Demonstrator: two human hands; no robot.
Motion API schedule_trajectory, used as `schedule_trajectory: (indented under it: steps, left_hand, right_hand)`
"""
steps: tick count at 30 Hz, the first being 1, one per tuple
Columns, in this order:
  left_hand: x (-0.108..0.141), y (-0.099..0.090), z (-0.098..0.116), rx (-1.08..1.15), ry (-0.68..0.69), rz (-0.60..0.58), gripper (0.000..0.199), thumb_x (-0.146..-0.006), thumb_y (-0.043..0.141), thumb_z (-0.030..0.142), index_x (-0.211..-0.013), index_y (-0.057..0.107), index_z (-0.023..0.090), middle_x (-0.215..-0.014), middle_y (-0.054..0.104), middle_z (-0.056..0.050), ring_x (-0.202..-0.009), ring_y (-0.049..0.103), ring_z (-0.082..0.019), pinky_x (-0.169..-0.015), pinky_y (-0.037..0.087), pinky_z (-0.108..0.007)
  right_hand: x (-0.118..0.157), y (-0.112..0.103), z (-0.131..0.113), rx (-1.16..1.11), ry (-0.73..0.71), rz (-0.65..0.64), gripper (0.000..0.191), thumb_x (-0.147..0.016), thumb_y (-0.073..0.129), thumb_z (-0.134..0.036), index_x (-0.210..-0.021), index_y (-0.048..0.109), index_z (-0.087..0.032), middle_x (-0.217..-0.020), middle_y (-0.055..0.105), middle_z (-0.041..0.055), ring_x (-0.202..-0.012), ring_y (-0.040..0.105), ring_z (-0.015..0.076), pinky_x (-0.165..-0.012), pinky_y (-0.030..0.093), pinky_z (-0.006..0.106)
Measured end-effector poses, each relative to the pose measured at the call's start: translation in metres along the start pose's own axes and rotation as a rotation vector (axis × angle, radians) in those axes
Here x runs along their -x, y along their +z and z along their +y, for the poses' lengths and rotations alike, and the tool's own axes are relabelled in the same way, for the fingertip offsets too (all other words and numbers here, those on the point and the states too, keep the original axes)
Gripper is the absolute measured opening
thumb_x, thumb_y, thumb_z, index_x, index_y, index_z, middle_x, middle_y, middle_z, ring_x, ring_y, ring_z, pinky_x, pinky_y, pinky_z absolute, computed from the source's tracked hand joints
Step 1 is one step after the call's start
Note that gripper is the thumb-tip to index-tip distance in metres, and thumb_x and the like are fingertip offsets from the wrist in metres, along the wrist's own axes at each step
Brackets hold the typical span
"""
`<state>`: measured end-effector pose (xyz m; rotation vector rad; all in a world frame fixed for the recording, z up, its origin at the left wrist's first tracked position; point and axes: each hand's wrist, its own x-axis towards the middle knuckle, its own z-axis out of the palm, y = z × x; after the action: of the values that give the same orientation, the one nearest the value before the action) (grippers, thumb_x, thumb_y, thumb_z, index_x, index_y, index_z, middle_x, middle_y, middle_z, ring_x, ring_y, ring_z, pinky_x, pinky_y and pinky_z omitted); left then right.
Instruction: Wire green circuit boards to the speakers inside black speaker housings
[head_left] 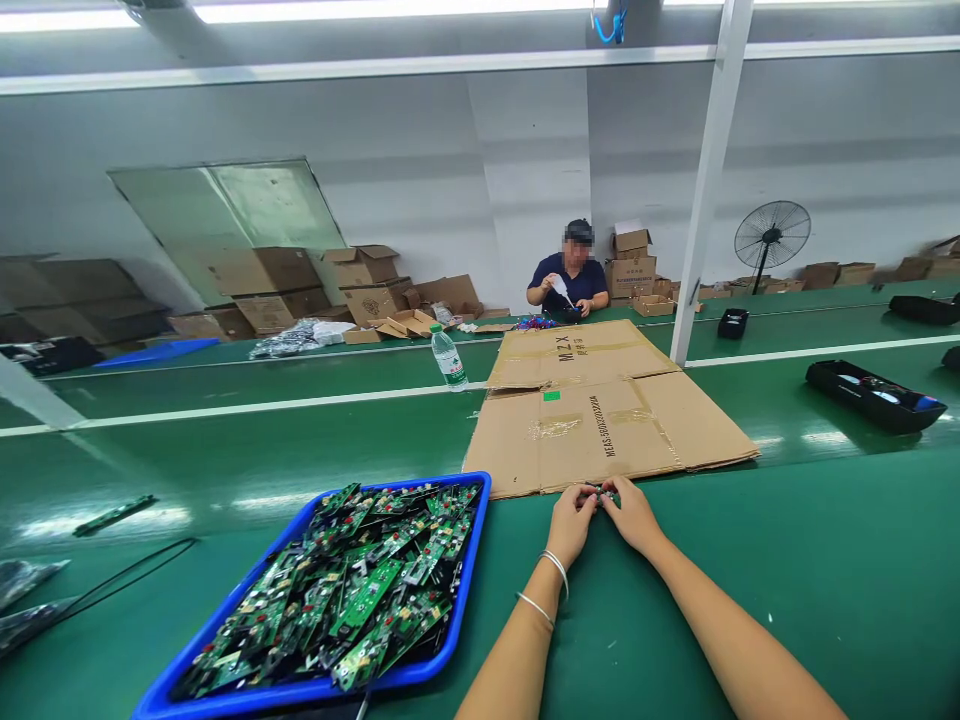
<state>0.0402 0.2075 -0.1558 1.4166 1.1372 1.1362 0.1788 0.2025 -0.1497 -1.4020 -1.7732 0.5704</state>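
My left hand (pixel 571 524) and my right hand (pixel 632 516) meet just in front of the cardboard sheet's near edge. Their fingertips pinch a small dark-green circuit board (pixel 598 493) between them, mostly covered by the fingers. To the left of my hands, a blue tray (pixel 480 530) is heaped with green circuit boards (pixel 367 595) lying at many angles. The flattened cardboard sheet (pixel 570 440) spreads out beyond my fingers on the green work surface (pixel 750 600). Two pale bangles circle my left wrist.
A water bottle (pixel 448 358) stands left of the cardboard. One loose circuit board (pixel 116 515) lies at far left, near a black cord (pixel 135 580). Black housings (pixel 874 395) sit at right. A white post (pixel 712 180) rises behind the cardboard; a co-worker (pixel 568 275) sits across.
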Motion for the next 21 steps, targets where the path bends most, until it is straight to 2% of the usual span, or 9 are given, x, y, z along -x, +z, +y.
schedule_trajectory:
  steps: [13,21]
  left_hand:
    - [-0.0005,-0.0003,-0.0007,0.014,-0.002,-0.003,0.012,-0.087,0.059,0.023,-0.092,0.061,0.012,-0.089,0.063,-0.003,-0.08,0.062,-0.015,-0.076,0.052,-0.036]
    - [0.0008,-0.0001,0.0011,0.022,-0.013,0.007,0.012,-0.087,0.059,0.022,-0.093,0.061,0.012,-0.089,0.063,-0.003,-0.082,0.062,-0.016,-0.078,0.052,-0.036]
  right_hand:
    - [-0.0003,-0.0008,0.0011,0.016,-0.01,-0.028,0.008,-0.089,0.056,-0.02,-0.09,0.058,-0.012,-0.09,0.058,0.0027,-0.086,0.056,0.0159,-0.079,0.047,0.034]
    - [-0.0005,0.003,0.0065,-0.017,0.003,-0.012,0.012,-0.09,0.056,-0.024,-0.094,0.057,-0.013,-0.092,0.058,0.0033,-0.085,0.056,0.016,-0.078,0.047,0.034]
